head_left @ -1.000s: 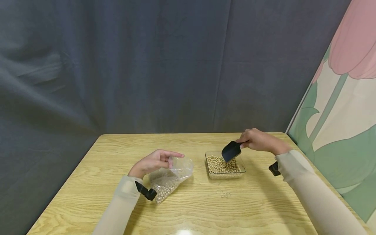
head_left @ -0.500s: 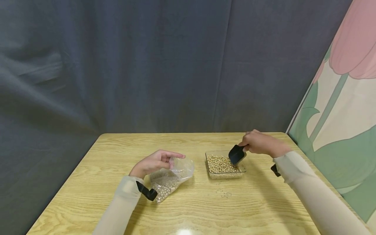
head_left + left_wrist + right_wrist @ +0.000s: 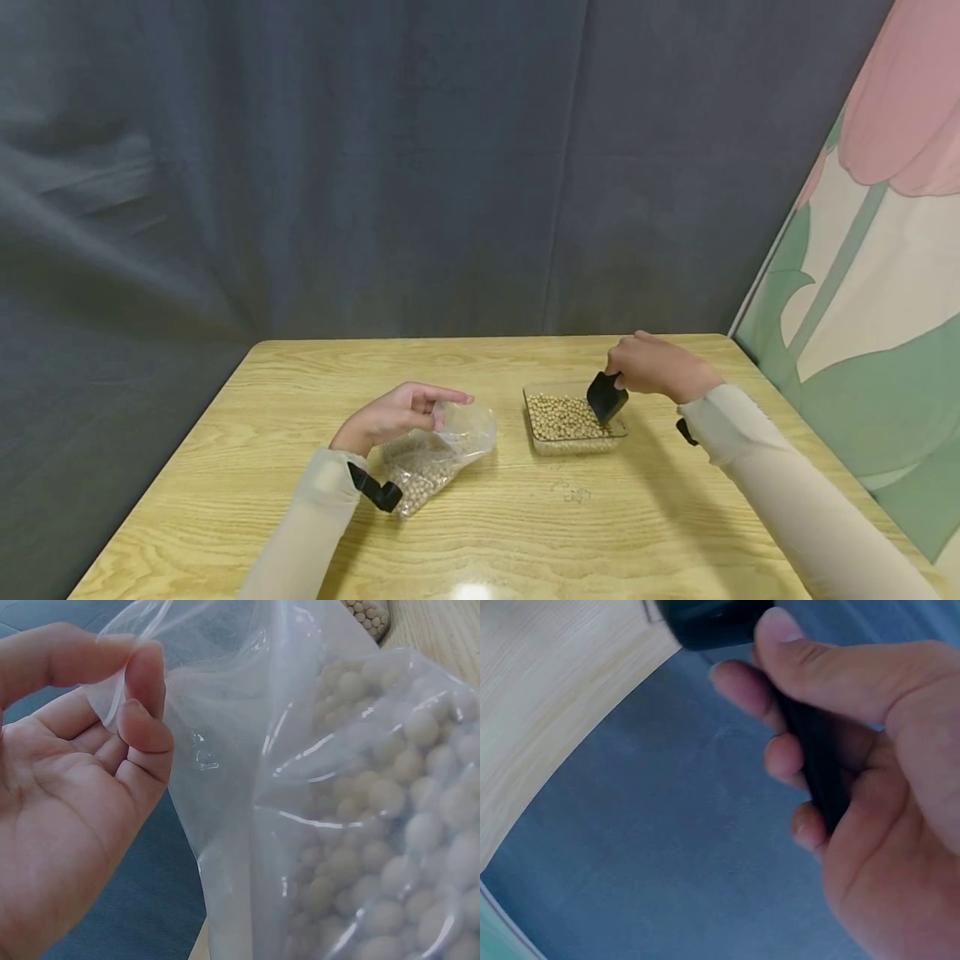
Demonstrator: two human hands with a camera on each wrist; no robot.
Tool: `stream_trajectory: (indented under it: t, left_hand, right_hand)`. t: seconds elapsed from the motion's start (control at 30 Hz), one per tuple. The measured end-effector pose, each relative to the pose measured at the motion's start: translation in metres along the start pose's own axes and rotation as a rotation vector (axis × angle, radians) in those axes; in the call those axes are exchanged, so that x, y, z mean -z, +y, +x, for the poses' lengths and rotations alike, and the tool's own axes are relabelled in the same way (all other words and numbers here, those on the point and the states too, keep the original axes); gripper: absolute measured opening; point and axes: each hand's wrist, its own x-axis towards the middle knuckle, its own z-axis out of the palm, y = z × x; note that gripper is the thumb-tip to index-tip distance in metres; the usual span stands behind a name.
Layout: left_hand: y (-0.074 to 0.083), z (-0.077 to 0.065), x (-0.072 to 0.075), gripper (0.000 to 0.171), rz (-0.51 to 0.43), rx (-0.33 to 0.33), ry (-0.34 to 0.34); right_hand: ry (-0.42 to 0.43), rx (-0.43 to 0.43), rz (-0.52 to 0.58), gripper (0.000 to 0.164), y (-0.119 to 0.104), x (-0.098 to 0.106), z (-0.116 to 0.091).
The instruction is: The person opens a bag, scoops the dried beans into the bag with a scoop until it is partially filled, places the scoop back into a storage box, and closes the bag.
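Note:
A clear plastic bag (image 3: 427, 475) of round, pale beans lies tilted on the table. Its open mouth is pinched between the thumb and fingers of my left hand (image 3: 397, 414), as the left wrist view shows at the film edge (image 3: 112, 701). My right hand (image 3: 651, 367) grips the handle of a black scoop (image 3: 606, 398), fingers wrapped round it in the right wrist view (image 3: 817, 750). The scoop's front edge dips into beans (image 3: 562, 418) at the right side of a clear rectangular container (image 3: 573, 447). How full the scoop is cannot be made out.
The wooden table (image 3: 480, 542) has a dark curtain (image 3: 420, 183) behind it and a flower-painted panel (image 3: 877, 333) along the right. Small faint marks (image 3: 576, 494) show on the tabletop before the container. A black wrist mount (image 3: 375, 487) sits close to the bag.
My right hand has lowered the scoop and shifted it toward the container's right side, tilting it more steeply into the beans. The left hand and bag have stayed nearly still.

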Motion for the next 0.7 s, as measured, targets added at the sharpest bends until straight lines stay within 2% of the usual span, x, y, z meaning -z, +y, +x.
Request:
stream_trajectory:
  t: [0.17, 0.27, 0.37, 0.5, 0.7]
  left_hand:
    - [-0.003, -0.001, 0.000, 0.050, 0.001, -0.004, -0.021]
    - [-0.003, -0.001, 0.000, 0.050, 0.002, 0.006, -0.019]
    - [-0.002, 0.000, -0.001, 0.051, -0.001, 0.017, -0.012]
    - [-0.001, 0.000, -0.001, 0.051, -0.005, 0.031, -0.007]
    - [-0.001, 0.001, -0.001, 0.051, -0.010, 0.003, -0.032]
  right_hand:
    - [-0.048, -0.062, 0.005, 0.049, -0.012, -0.002, 0.002]
    - [-0.060, -0.079, 0.016, 0.058, -0.017, -0.004, 0.003]
    - [-0.058, -0.096, 0.027, 0.060, -0.018, -0.005, 0.003]
    - [-0.077, -0.124, 0.104, 0.058, -0.017, -0.008, 0.002]
    - [-0.084, -0.133, 0.168, 0.056, -0.014, -0.012, 0.002]
